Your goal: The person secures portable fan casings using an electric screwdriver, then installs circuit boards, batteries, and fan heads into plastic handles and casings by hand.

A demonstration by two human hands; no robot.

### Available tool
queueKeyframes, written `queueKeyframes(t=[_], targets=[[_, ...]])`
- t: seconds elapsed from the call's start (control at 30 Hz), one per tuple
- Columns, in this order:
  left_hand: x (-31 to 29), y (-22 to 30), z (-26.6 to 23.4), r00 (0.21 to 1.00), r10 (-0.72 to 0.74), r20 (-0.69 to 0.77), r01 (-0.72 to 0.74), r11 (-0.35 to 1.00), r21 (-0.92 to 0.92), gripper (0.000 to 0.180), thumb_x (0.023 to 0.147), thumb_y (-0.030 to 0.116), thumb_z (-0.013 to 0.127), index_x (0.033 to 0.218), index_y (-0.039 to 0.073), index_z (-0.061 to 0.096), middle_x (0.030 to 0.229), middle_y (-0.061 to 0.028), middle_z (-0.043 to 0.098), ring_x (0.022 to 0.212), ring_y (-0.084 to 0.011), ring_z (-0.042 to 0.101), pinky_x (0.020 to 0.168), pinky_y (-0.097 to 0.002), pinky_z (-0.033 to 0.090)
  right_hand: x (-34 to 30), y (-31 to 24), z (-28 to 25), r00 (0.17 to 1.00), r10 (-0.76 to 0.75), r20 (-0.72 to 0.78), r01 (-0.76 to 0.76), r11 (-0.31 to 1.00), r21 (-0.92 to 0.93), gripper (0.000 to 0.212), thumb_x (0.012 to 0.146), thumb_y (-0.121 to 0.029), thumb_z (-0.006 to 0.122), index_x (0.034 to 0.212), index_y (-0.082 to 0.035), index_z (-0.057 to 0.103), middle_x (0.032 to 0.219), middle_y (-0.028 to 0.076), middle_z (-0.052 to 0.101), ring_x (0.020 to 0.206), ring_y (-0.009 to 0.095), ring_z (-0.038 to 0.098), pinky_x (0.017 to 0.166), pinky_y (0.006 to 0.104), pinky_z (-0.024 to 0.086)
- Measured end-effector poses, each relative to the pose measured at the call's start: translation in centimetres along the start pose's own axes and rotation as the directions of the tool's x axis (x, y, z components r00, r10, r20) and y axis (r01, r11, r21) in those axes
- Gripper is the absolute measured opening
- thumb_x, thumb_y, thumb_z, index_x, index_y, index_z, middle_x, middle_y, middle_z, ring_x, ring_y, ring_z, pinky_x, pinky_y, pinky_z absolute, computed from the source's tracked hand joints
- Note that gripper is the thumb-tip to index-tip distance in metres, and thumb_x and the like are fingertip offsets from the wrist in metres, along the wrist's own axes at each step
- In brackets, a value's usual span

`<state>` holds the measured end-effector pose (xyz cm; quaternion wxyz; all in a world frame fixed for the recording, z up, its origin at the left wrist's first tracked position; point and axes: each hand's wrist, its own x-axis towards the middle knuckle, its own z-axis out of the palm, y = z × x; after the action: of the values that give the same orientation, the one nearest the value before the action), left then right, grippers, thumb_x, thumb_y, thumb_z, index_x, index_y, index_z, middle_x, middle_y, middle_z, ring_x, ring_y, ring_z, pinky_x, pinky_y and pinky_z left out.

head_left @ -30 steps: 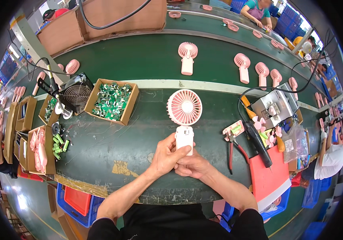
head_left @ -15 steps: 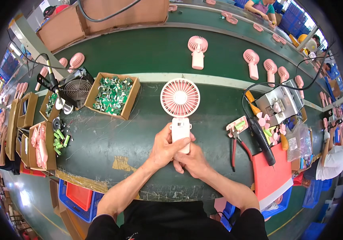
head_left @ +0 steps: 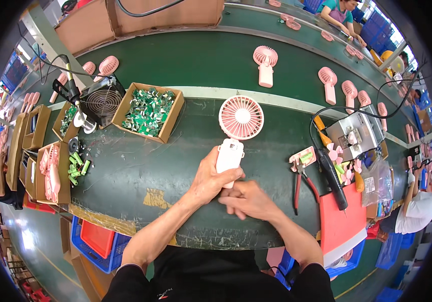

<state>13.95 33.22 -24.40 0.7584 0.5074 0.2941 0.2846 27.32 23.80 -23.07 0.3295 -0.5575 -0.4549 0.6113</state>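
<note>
A pink handheld fan (head_left: 229,158) is upright over the bench in front of me, its round grille (head_left: 241,118) at the far end. My left hand (head_left: 207,180) is closed around the lower handle, with the thumb lying across its front. Just right of the handle's lower end is my right hand (head_left: 250,199), its fingers bent toward the left and slightly smeared. Whether that hand touches the fan or has anything under its fingers is hidden. Red-handled pliers (head_left: 302,186) and a black electric screwdriver (head_left: 331,178) lie to the right.
A cardboard box of green circuit boards (head_left: 174,121) stands at the back left, near green battery cells (head_left: 77,168) and a box of pink parts (head_left: 64,186). Pink fans (head_left: 265,65) lie on the green conveyor (head_left: 196,58) beyond. A red mat (head_left: 339,214) is at right.
My right hand has shifted slightly right, off the handle's side, and its fingers have curled. The fan in my left hand now leans a little, its head moved right in the picture. The view has shifted slightly.
</note>
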Motion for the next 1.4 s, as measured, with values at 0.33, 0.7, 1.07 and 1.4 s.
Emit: queueKeyframes(t=[0.33, 0.7, 1.07, 1.4], targets=[[-0.2, 3.6, -0.5, 0.952, -0.263, 0.156, 0.147, 0.841, 0.521, 0.032, 0.074, 0.010, 0.074, 0.101, 0.000, 0.061, 0.080, -0.0078, 0.065, 0.054, -0.0125, 0.059, 0.048, -0.0283, 0.049, -2.3, -1.3, -6.0, 0.617, -0.711, -0.339, 0.127, 0.515, -0.848, 0.100, 0.053, -0.010, 0.090, 0.141, -0.005, 0.044, 0.145, 0.016, 0.040, 0.133, 0.034, 0.040, 0.109, 0.0434, 0.037], [-0.5, 4.4, -2.6, 0.949, 0.087, 0.304, -0.293, 0.600, 0.744, 0.049, 0.073, 0.019, 0.078, 0.115, 0.002, 0.063, 0.092, -0.0148, 0.068, 0.091, -0.0339, 0.066, 0.077, -0.0425, 0.053, -1.2, -0.5, -4.7, 0.779, -0.594, -0.202, 0.186, 0.525, -0.830, 0.086, 0.061, -0.016, 0.086, 0.137, -0.007, 0.048, 0.131, 0.016, 0.047, 0.120, 0.036, 0.047, 0.102, 0.0435, 0.043], [0.7, 3.8, -3.5, 0.867, 0.098, 0.488, -0.498, 0.135, 0.857, 0.043, 0.075, 0.023, 0.079, 0.109, 0.001, 0.067, 0.095, -0.0165, 0.063, 0.093, -0.0366, 0.061, 0.079, -0.0454, 0.051, -1.2, -0.4, -4.6, 0.796, -0.587, -0.151, 0.086, 0.357, -0.930, 0.076, 0.064, -0.022, 0.085, 0.132, -0.010, 0.055, 0.130, 0.019, 0.048, 0.115, 0.035, 0.049, 0.094, 0.0440, 0.046], [0.4, 3.8, -2.6, 0.883, 0.001, 0.468, -0.468, -0.004, 0.883, 0.036, 0.077, 0.023, 0.076, 0.104, 0.001, 0.066, 0.096, -0.0194, 0.063, 0.095, -0.0368, 0.062, 0.080, -0.0461, 0.052, -0.8, -2.1, -4.6, 0.870, -0.488, -0.072, 0.032, 0.201, -0.979, 0.079, 0.061, -0.023, 0.087, 0.131, -0.007, 0.054, 0.128, 0.021, 0.047, 0.111, 0.036, 0.051, 0.094, 0.0437, 0.048]])
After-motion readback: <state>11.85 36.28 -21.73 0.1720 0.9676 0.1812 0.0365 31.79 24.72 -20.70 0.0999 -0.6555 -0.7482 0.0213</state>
